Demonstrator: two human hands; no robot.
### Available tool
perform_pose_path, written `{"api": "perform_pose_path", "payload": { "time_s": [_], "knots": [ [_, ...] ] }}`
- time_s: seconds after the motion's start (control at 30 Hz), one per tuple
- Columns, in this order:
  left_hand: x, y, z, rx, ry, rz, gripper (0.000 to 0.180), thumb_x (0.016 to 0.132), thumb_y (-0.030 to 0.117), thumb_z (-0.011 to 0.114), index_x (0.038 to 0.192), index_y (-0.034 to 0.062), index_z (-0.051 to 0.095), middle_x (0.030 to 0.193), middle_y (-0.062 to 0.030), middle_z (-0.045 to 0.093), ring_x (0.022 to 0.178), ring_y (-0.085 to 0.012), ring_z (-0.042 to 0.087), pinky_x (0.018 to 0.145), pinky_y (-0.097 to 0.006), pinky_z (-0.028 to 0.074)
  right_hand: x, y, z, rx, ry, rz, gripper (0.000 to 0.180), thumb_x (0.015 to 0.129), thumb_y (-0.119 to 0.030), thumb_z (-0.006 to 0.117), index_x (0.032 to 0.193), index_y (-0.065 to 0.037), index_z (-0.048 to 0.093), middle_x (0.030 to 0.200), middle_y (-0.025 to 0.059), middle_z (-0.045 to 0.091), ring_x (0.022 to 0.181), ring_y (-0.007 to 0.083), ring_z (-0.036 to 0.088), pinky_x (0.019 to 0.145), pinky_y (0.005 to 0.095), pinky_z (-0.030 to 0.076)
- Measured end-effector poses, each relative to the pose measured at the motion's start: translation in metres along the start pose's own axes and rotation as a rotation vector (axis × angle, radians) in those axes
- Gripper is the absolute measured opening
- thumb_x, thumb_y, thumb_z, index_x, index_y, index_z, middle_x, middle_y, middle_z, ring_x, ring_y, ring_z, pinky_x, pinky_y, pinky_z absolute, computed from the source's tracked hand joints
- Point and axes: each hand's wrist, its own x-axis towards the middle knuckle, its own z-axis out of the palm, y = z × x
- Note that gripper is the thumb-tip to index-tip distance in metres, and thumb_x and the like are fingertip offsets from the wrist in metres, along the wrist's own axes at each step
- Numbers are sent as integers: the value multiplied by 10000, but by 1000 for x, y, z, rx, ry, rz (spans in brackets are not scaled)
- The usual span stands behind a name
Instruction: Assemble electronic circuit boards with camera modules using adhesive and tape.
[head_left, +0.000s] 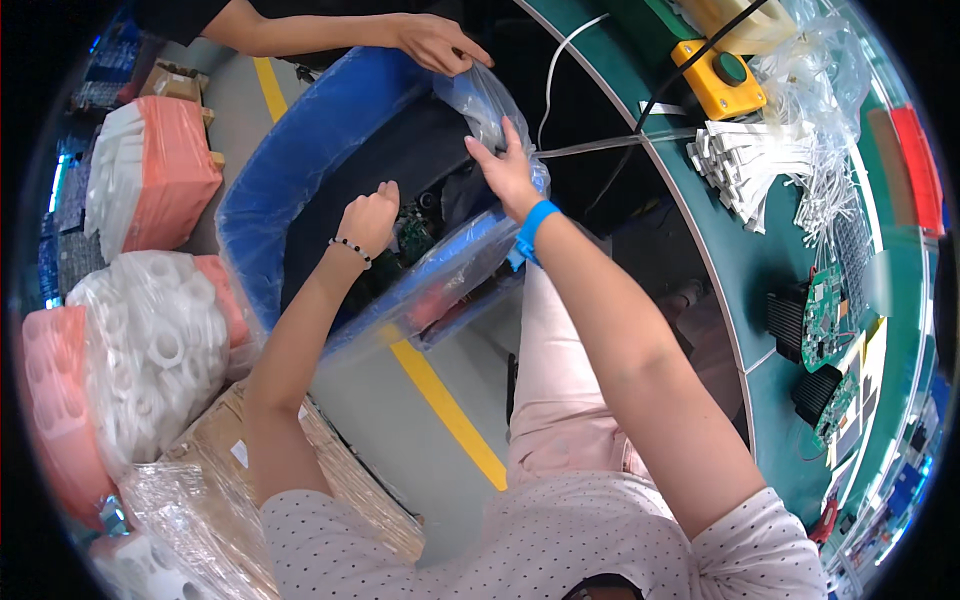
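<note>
A blue bin (262,215) lined with a clear plastic bag (478,105) stands in front of me. My left hand (370,220), wearing a beaded bracelet, is over the bin's inside with its fingers curled; their grip is hidden. Right beside it, a green circuit board (413,238) with black parts lies in the bin. My right hand (508,172), with a blue wrist strap (535,228), grips the bag at the bin's right rim, its thumb and index finger apart. A co-worker's hand (440,45) pinches the same bag at the far rim.
On the right, a green workbench (700,240) carries a yellow button box (718,80), white cable bundles (745,165) and circuit boards with black heatsinks (822,315). Foam packs (150,330) and a wrapped carton (215,435) stand at left. A yellow line (450,415) crosses the floor.
</note>
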Motion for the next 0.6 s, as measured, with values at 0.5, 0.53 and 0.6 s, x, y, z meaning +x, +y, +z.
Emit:
{"api": "perform_pose_path", "payload": {
  "time_s": [0.5,0.53,0.6],
  "knots": [
    [-21,-32,-18,-203,119,12,302,732,15,483,1032,-23,491,755,-228,588,678,-377,579,633,-438,485,19,-40,19,-167,225,402,228,702,-121,573,870,28,614,975,217,597,935,335,579,799,368,455],
    [-25,-36,-22,-197,120,6,302,732,15,483,1032,-23,491,755,-228,588,678,-377,579,633,-438,485,8,-39,19,-467,112,233,249,692,-113,588,895,31,600,965,223,597,924,347,578,802,381,457],
    [-39,-50,-40,-216,217,-72,303,731,8,477,1031,-18,515,747,-229,585,680,-388,571,655,-447,470,-9,-35,18,-861,-22,-78,349,658,-94,636,969,22,529,928,240,594,896,373,577,804,419,462]
  ]
}}
